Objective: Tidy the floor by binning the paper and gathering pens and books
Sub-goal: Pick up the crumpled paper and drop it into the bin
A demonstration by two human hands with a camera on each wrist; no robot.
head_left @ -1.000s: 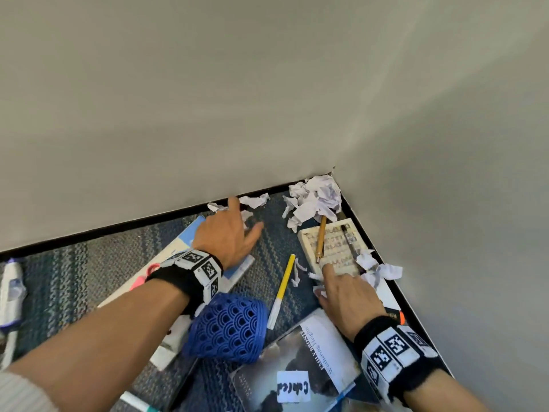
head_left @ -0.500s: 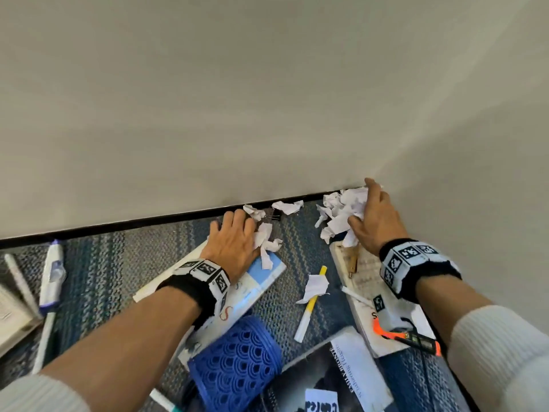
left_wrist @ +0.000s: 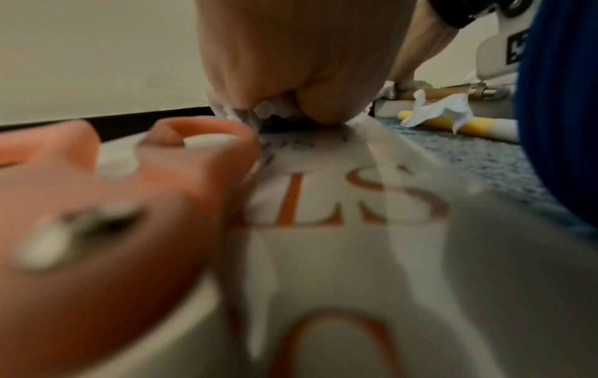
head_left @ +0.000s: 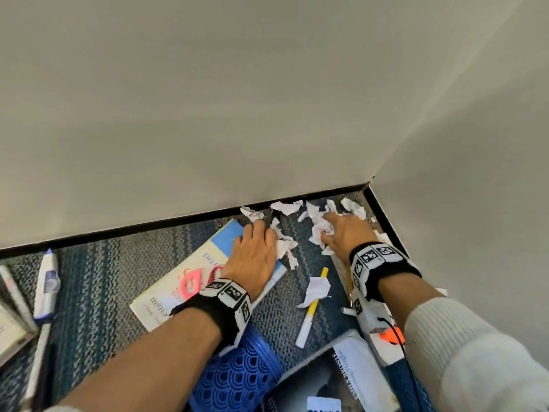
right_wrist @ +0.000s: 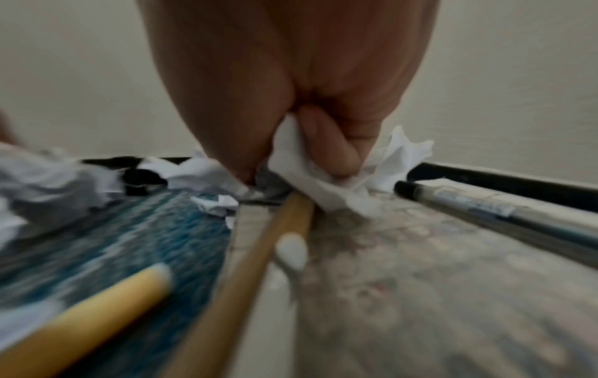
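Torn white paper scraps [head_left: 286,207] lie along the black skirting in the carpet corner. My left hand [head_left: 267,233] rests on a blue-and-white book [head_left: 184,281], its fingers curled over paper scraps [left_wrist: 246,115]. My right hand [head_left: 329,227] grips a crumpled wad of paper [right_wrist: 310,179] at the far end of a patterned book [right_wrist: 420,268]. On that book lie a wooden pencil [right_wrist: 258,255] and a black pen [right_wrist: 501,212]. A yellow-and-white pen [head_left: 312,307] lies between my hands with a paper scrap [head_left: 318,286] on it.
A blue lattice bin [head_left: 237,373] lies under my left forearm. A dark-covered book [head_left: 326,382] sits at the bottom. A white marker [head_left: 47,283], thin pens [head_left: 15,292] and another book's corner [head_left: 9,334] lie at the far left. Walls close the corner.
My right hand went from the patterned book's near end to the corner pile and closed on paper. My left hand's fingers curled over the scraps on the blue-and-white book.
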